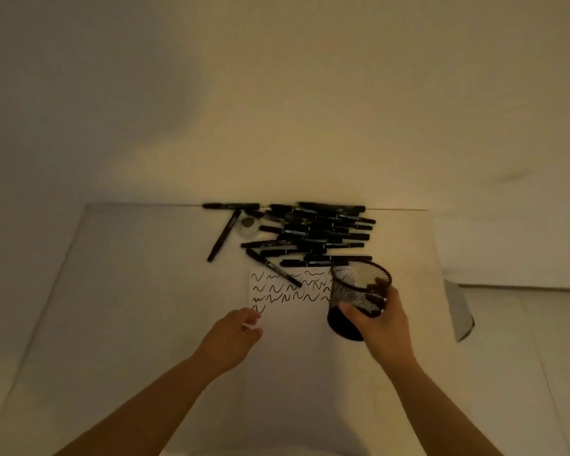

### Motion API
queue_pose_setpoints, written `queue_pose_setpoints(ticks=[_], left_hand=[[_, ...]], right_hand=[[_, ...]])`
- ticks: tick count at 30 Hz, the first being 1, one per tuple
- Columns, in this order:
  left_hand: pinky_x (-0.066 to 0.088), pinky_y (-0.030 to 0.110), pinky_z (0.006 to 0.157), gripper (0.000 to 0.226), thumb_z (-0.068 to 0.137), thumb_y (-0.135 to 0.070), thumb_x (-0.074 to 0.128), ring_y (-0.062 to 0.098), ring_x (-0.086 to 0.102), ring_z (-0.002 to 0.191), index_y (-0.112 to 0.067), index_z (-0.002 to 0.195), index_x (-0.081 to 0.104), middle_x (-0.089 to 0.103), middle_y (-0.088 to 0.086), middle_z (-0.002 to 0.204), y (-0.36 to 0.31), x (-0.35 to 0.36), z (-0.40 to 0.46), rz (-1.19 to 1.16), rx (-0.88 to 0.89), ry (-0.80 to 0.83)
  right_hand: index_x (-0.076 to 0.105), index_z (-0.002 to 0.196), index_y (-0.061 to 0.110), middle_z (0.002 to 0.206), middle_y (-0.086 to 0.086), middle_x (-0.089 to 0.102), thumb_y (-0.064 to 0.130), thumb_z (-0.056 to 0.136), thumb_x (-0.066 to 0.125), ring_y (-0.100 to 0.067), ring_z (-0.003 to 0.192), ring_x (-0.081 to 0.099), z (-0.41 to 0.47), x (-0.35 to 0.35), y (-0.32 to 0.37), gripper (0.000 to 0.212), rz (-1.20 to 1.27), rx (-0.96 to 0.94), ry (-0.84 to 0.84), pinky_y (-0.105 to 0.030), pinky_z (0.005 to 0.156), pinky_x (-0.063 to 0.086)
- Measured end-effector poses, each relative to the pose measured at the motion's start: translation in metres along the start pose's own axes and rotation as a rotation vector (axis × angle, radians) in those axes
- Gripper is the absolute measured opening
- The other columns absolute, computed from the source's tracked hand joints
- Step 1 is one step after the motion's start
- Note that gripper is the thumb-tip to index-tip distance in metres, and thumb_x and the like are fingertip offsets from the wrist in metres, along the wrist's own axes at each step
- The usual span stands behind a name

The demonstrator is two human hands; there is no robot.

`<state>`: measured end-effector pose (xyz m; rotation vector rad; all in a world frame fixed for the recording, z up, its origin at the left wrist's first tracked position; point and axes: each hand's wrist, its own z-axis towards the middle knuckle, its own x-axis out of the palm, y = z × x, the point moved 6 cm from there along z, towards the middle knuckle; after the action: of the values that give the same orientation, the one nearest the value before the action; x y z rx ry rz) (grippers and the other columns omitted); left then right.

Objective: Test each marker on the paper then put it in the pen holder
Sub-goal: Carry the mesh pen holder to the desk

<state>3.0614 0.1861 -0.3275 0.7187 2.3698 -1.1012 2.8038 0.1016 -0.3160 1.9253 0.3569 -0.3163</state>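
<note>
The pen holder (359, 297) is a round cup of black wire mesh, open at the top, its weave fine enough to catch light along the rim. It is tilted, mouth leaning toward the far left, on the right edge of the paper (287, 340). The right hand (380, 319) grips it from the near right side, thumb curled across the front of the mesh and fingers wrapped round the back.

The left hand (236, 337) hovers at the paper's left edge, fingers loosely bent and holding nothing, fingertips close to the lowest squiggle.

The paper is a plain white sheet, flat, with rows of black wavy test marks (290, 287) across its far part. One slim black marker (273, 267) lies slantwise over the sheet's far left corner. Beyond it the heap of markers (320, 233), all black cylinders with pale labels, lies mostly crosswise in a loose stack at the far edge of the table (129, 307). Another marker (223, 234) lies apart on the left of the heap, angled, beside a small round clear dish (249, 225).

The table is smooth, pale and matte, under dim yellowish light. A plain pale wall (277, 93) rises behind it, and pale flooring (524, 357) shows to the right.
</note>
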Motion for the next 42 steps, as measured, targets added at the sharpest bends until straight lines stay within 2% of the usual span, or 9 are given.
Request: queue_pose_setpoints(ticks=[5, 10, 12, 16, 21, 25, 35, 39, 42], left_hand=[[0.036, 0.021, 0.092, 0.035, 0.09, -0.021, 0.054, 0.014, 0.048, 0.113, -0.017, 0.124, 0.051, 0.051, 0.001, 0.126, -0.015, -0.01, 0.046, 0.168, 0.174, 0.025], [0.045, 0.032, 0.083, 0.032, 0.081, -0.016, 0.06, 0.021, 0.048, 0.106, -0.018, 0.113, 0.058, 0.054, 0.002, 0.117, -0.021, 0.001, 0.057, 0.394, 0.341, -0.186], [0.045, 0.033, 0.079, 0.032, 0.078, -0.017, 0.061, 0.022, 0.05, 0.105, -0.02, 0.109, 0.059, 0.055, 0.001, 0.115, -0.023, 0.007, 0.059, 0.436, 0.374, -0.252], [0.042, 0.039, 0.09, 0.033, 0.078, -0.025, 0.054, 0.024, 0.049, 0.109, -0.02, 0.111, 0.057, 0.055, 0.003, 0.117, -0.024, 0.017, 0.066, 0.469, 0.418, -0.359], [0.037, 0.039, 0.094, 0.03, 0.078, -0.031, 0.045, 0.019, 0.042, 0.109, -0.02, 0.105, 0.056, 0.056, 0.005, 0.113, -0.027, 0.024, 0.077, 0.395, 0.462, -0.462], [0.037, 0.038, 0.093, 0.028, 0.079, -0.031, 0.045, 0.018, 0.042, 0.106, -0.02, 0.103, 0.056, 0.055, 0.005, 0.11, -0.031, 0.026, 0.082, 0.378, 0.523, -0.51], [0.038, 0.036, 0.092, 0.035, 0.082, -0.035, 0.047, 0.022, 0.046, 0.11, -0.022, 0.113, 0.055, 0.053, 0.001, 0.117, -0.03, 0.028, 0.083, 0.355, 0.625, -0.546], [0.037, 0.035, 0.096, 0.043, 0.082, -0.036, 0.052, 0.021, 0.042, 0.116, -0.022, 0.123, 0.051, 0.048, 0.0, 0.124, -0.025, 0.03, 0.084, 0.353, 0.685, -0.545], [0.031, 0.033, 0.103, 0.049, 0.084, -0.041, 0.051, 0.017, 0.034, 0.122, -0.024, 0.13, 0.045, 0.041, -0.003, 0.132, -0.019, 0.033, 0.085, 0.404, 0.719, -0.523]], right_hand=[[0.04, 0.125, 0.02, 0.113, 0.009, 0.05, 0.031, 0.062, 0.082, -0.011, 0.103, 0.049, 0.018, -0.028, 0.004, 0.076, 0.066, 0.016, -0.359, -0.027, 0.086, 0.042], [0.033, 0.133, 0.024, 0.133, 0.005, 0.045, 0.035, 0.062, 0.081, -0.01, 0.119, 0.042, 0.029, -0.038, -0.017, 0.086, 0.071, 0.053, -0.532, -0.025, 0.094, 0.036], [0.031, 0.135, 0.024, 0.136, 0.004, 0.043, 0.033, 0.062, 0.081, -0.011, 0.123, 0.041, 0.037, -0.034, -0.027, 0.089, 0.082, 0.053, -0.542, -0.029, 0.1, 0.038], [0.028, 0.137, 0.022, 0.139, 0.002, 0.04, 0.031, 0.062, 0.082, -0.014, 0.126, 0.041, 0.058, -0.021, -0.038, 0.093, 0.135, 0.03, -0.512, -0.039, 0.105, 0.039], [0.029, 0.136, 0.023, 0.136, 0.005, 0.041, 0.047, 0.057, 0.075, -0.002, 0.12, 0.038, 0.081, -0.016, -0.037, 0.094, 0.117, -0.078, -0.529, -0.015, 0.097, 0.034], [0.03, 0.135, 0.023, 0.133, 0.01, 0.042, 0.043, 0.064, 0.073, -0.001, 0.119, 0.041, 0.088, -0.015, -0.038, 0.085, 0.118, -0.152, -0.542, 0.001, 0.088, 0.033], [0.036, 0.133, 0.022, 0.13, 0.006, 0.052, 0.042, 0.07, 0.07, -0.004, 0.108, 0.052, 0.094, -0.013, -0.042, 0.074, 0.066, -0.251, -0.6, -0.008, 0.079, 0.037], [0.034, 0.137, 0.019, 0.134, 0.001, 0.051, 0.038, 0.075, 0.068, -0.01, 0.114, 0.052, 0.09, -0.011, -0.044, 0.073, -0.01, -0.298, -0.617, -0.013, 0.083, 0.037], [0.03, 0.141, 0.012, 0.138, -0.005, 0.048, 0.036, 0.079, 0.063, -0.018, 0.121, 0.048, 0.078, -0.011, -0.051, 0.074, -0.121, -0.259, -0.645, -0.026, 0.094, 0.036]])
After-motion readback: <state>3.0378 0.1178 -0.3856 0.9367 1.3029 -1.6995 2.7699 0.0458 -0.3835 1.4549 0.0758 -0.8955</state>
